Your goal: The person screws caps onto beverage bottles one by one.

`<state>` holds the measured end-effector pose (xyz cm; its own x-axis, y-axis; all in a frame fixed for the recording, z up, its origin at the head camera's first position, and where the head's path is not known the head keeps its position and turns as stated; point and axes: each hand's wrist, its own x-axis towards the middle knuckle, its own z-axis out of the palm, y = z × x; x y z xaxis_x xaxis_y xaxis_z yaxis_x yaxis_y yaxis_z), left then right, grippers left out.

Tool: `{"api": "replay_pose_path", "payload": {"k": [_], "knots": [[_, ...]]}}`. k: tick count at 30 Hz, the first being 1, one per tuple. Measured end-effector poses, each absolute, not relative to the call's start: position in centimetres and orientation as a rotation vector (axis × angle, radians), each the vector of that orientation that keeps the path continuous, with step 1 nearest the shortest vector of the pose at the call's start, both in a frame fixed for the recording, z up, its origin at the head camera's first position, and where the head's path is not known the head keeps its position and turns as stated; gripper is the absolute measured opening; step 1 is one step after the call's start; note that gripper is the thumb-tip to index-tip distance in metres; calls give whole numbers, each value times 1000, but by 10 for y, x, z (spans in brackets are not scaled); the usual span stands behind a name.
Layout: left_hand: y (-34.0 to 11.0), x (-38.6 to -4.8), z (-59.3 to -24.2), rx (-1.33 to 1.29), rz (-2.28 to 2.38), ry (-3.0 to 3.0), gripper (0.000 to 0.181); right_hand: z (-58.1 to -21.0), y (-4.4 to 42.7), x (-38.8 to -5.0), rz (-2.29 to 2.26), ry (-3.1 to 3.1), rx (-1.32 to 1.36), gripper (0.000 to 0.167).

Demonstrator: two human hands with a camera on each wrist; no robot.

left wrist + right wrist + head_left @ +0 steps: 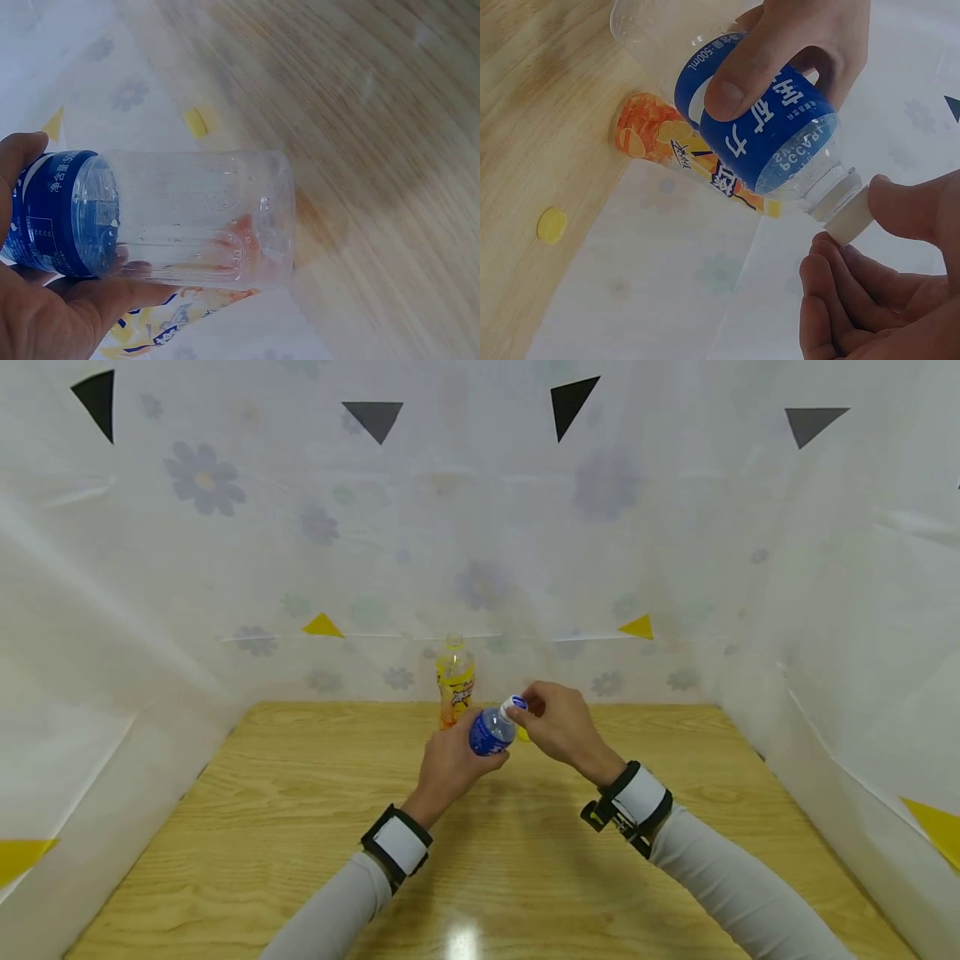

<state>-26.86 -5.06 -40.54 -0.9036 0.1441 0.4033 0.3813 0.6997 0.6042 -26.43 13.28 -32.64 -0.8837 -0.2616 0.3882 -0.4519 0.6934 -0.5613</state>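
My left hand [450, 767] grips a clear plastic bottle [491, 733] round its blue label, above the table and tilted with its neck up to the right. In the left wrist view, the bottle's lower half [195, 217] shows only a few drops inside. At the mouth is a white cap [850, 217], pinched between the thumb and fingers of my right hand [562, 727]. Whether the cap is threaded on cannot be told. Behind the left hand stands an uncapped bottle with a yellow and orange label [456, 681].
A yellow cap [553, 226] lies on the wooden table [300, 827], mostly hidden behind the right hand in the head view. White floral sheeting [480, 527] with triangle markers surrounds the table at the back and both sides.
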Motion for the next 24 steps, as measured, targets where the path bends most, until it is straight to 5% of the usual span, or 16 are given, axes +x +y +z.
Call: {"api": "replay_pose_path", "payload": {"k": [12,19,24], "knots": [[-50,-267,-405,-397,-1036,-2588,68,-331,135,-267,946,-2610,569,28],[-49,-266,-404,-377,-1031,-2618,69,-323,136,-262,919,-2726,551,55],[-49,-266,-405,-380,-1042,-2602,68,-321,134,-261,934,-2687,673,46]]}}
